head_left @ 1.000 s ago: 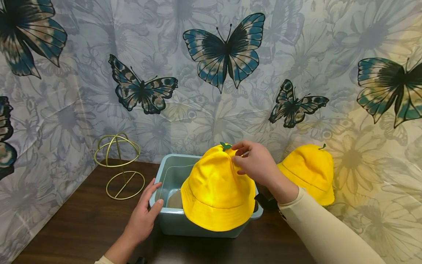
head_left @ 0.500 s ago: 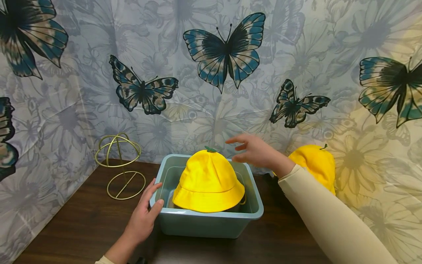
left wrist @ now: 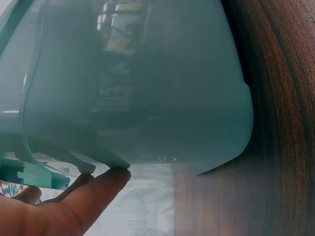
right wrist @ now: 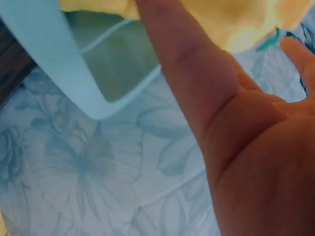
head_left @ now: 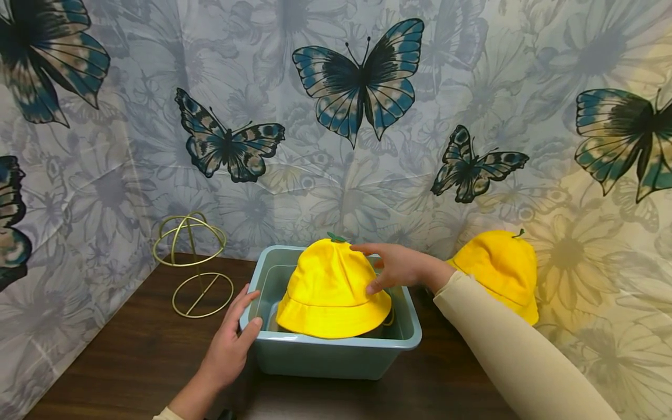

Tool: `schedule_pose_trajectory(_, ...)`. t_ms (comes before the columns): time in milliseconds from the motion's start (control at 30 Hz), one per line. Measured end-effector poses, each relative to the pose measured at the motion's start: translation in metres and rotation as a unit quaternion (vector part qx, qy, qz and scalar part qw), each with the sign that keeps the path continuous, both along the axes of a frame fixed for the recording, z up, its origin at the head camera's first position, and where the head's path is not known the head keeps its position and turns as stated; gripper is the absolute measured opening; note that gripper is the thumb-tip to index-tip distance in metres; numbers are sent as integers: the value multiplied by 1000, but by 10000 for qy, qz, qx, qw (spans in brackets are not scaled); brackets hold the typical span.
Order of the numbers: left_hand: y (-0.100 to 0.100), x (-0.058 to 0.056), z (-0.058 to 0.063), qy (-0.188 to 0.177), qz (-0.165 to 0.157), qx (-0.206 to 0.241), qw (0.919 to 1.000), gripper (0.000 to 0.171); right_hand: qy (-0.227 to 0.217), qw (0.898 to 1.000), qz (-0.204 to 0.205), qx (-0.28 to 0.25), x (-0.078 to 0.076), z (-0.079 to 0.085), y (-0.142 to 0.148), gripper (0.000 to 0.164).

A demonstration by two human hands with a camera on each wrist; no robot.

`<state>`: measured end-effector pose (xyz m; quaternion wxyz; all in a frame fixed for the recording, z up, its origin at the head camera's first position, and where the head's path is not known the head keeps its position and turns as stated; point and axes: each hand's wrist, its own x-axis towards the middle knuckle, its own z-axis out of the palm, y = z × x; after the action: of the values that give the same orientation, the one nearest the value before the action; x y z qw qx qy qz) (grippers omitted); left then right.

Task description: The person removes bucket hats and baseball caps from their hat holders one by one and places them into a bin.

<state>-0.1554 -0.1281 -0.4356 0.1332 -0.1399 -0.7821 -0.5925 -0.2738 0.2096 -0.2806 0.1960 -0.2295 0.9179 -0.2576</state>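
Observation:
A yellow bucket hat (head_left: 332, 286) with a green leaf tip sits inside the blue-grey plastic bin (head_left: 320, 357), brim toward me. My right hand (head_left: 401, 265) lies at the hat's right side, fingers spread and thumb against the crown in the head view. In the right wrist view the thumb (right wrist: 187, 59) overlaps the yellow cloth. My left hand (head_left: 231, 338) rests at the bin's front left corner. Seen from the left wrist, its fingertips touch the bin's outer wall (left wrist: 147, 88). Whatever lies beneath the hat is mostly hidden.
A second yellow hat (head_left: 499, 268) stands behind my right forearm, partly covered by the sleeve. On the left of the dark wooden table (head_left: 131, 350) is a gold wire stand (head_left: 196, 274). A butterfly-printed cloth (head_left: 357, 192) hangs close behind the bin.
The hat has gone down into the bin from my right hand, which let go, lifted away, then came back to the hat's right side. My left hand has stayed at the bin.

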Motion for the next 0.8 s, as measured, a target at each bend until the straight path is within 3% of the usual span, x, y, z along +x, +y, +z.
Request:
schedule_pose_trajectory(167, 0, 0, -1, 62, 21, -2, 10000, 46, 38, 9998, 107, 182, 14, -14, 0, 106)
schedule_pose_trajectory(333, 0, -1, -1, 89, 38, -28, 9999, 46, 319, 9985, 131, 424, 23, -24, -6, 108)
schedule_pose_trajectory(800, 1, 1, 1, -25, 45, -50, 10000, 46, 559, 9923, -275, 1067, 39, -31, -26, 110)
